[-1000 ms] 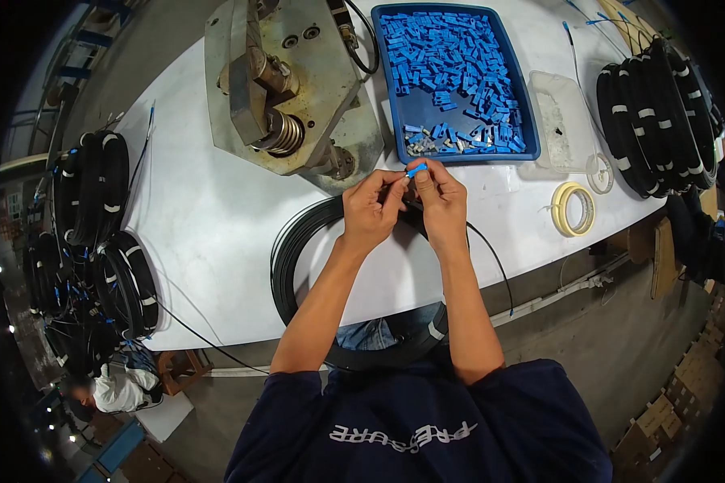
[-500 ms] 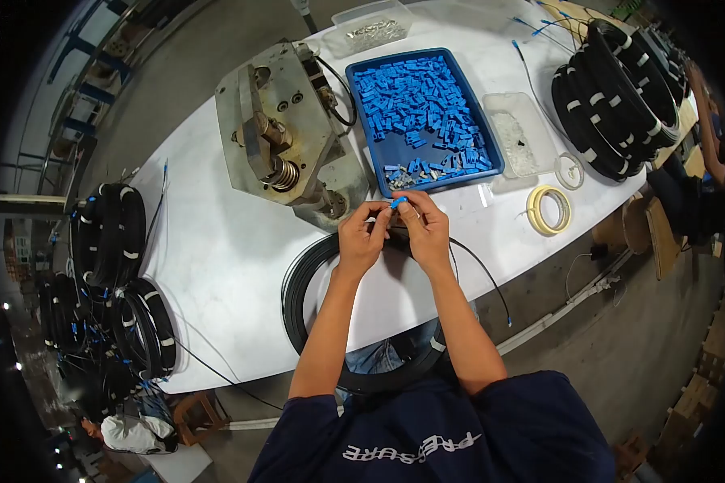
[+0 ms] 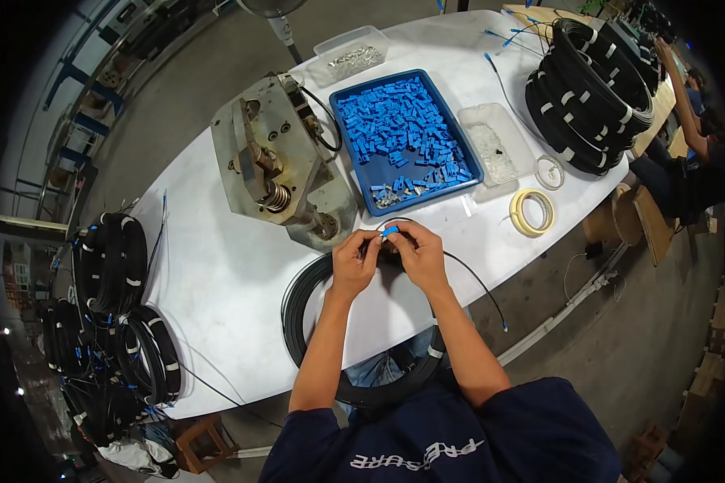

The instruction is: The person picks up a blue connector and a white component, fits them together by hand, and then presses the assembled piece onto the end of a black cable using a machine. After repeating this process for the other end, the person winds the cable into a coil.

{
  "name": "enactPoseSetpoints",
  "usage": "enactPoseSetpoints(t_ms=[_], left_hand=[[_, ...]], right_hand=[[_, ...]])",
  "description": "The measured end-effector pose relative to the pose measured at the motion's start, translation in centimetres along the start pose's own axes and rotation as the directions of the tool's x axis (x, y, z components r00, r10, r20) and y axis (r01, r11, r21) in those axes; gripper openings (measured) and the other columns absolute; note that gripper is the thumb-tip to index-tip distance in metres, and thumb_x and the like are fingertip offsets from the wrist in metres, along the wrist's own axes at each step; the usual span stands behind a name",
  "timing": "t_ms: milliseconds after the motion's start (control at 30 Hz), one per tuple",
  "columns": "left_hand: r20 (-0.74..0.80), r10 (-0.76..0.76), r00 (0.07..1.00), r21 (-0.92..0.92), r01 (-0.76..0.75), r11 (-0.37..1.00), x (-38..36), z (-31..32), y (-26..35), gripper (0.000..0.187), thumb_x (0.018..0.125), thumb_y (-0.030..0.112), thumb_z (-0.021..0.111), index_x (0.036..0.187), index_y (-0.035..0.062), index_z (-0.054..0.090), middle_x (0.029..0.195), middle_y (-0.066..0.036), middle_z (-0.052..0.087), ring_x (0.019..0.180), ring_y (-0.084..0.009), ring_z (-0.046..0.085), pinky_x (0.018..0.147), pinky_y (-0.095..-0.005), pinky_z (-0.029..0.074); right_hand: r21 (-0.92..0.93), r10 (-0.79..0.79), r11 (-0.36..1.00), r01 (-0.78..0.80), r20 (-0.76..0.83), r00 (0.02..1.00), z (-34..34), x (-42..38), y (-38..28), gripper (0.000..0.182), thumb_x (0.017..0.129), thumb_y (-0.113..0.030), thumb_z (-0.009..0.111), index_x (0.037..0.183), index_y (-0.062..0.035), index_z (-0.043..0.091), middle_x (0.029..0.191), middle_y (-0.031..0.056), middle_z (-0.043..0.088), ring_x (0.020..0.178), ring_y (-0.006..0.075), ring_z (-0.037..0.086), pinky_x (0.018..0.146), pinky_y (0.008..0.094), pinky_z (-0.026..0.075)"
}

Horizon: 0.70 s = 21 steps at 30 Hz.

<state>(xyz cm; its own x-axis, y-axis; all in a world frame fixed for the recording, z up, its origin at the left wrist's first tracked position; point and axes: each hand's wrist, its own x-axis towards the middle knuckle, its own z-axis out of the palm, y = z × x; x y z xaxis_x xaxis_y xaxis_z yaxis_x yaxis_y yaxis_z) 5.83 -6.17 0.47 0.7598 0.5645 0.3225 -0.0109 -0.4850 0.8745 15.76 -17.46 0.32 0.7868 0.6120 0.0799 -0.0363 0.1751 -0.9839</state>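
A small blue connector sits between my two hands, just below the blue tray of similar blue pieces. My right hand pinches the connector from the right. On its left side, the fingertips of my left hand are pressed together at the connector's end. A black cable coil lies beneath my hands and hangs over the table edge toward my body. One loose cable end points out to the right.
A metal press stands left of the tray. Clear boxes, yellow tape and stacked coils are on the right. More coils lie at the left edge. Another person's arm shows at far right.
The camera view has shifted, so the table and tray appear lower and slightly left. My hands stay together at the connector, with more of its blue body showing.
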Motion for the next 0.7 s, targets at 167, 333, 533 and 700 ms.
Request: enactPoseSetpoints(t_ms=[167, 333, 533, 700], left_hand=[[0.008, -0.011, 1.000, 0.081, 0.010, 0.997, 0.2, -0.2, 0.7, 0.007, 0.091, 0.004, 0.065, 0.093, -0.0023, 0.065, 0.075, -0.009, 0.063, 0.059, -0.0126, 0.052, 0.056, -0.0257, 0.044], [0.175, -0.074, 0.982, 0.029, 0.070, 0.997, 0.7, -0.7, 1.1, 0.008, 0.092, 0.004, 0.065, 0.096, -0.0027, 0.065, 0.078, -0.010, 0.065, 0.062, -0.0131, 0.057, 0.056, -0.0265, 0.046], [0.245, -0.079, 0.966, -0.063, 0.097, 0.993, 1.0, -1.6, 0.6, 0.010, 0.091, 0.003, 0.065, 0.099, -0.0017, 0.069, 0.079, -0.006, 0.067, 0.062, -0.0083, 0.053, 0.055, -0.0232, 0.041], [0.115, -0.005, 0.993, -0.035, 0.010, 0.999, 0.3, -0.5, 0.0, 0.011, 0.090, 0.001, 0.065, 0.099, -0.0034, 0.070, 0.079, -0.008, 0.069, 0.066, -0.0105, 0.061, 0.058, -0.0227, 0.045]], right_hand=[[-0.338, 0.008, 0.941, 0.029, 0.108, 0.994, -0.8, 0.2, -2.2, 0.013, 0.091, -0.005, 0.065, 0.099, 0.0040, 0.067, 0.089, 0.0143, 0.068, 0.071, 0.0200, 0.066, 0.063, 0.0293, 0.052], [-0.374, -0.128, 0.913, 0.162, 0.113, 0.985, -1.4, -0.4, -0.9, 0.014, 0.090, -0.006, 0.065, 0.101, 0.0034, 0.067, 0.090, 0.0145, 0.068, 0.070, 0.0217, 0.066, 0.061, 0.0314, 0.052], [-0.281, -0.112, 0.952, 0.119, 0.041, 0.993, -0.9, -0.8, -0.2, 0.014, 0.089, -0.003, 0.065, 0.102, 0.0027, 0.067, 0.091, 0.0133, 0.069, 0.070, 0.0197, 0.067, 0.061, 0.0294, 0.052], [-0.226, -0.082, 0.970, 0.095, 0.064, 0.995, -1.0, -0.4, -0.1, 0.013, 0.089, 0.001, 0.065, 0.101, 0.0035, 0.067, 0.089, 0.0130, 0.069, 0.069, 0.0178, 0.067, 0.061, 0.0274, 0.052]])
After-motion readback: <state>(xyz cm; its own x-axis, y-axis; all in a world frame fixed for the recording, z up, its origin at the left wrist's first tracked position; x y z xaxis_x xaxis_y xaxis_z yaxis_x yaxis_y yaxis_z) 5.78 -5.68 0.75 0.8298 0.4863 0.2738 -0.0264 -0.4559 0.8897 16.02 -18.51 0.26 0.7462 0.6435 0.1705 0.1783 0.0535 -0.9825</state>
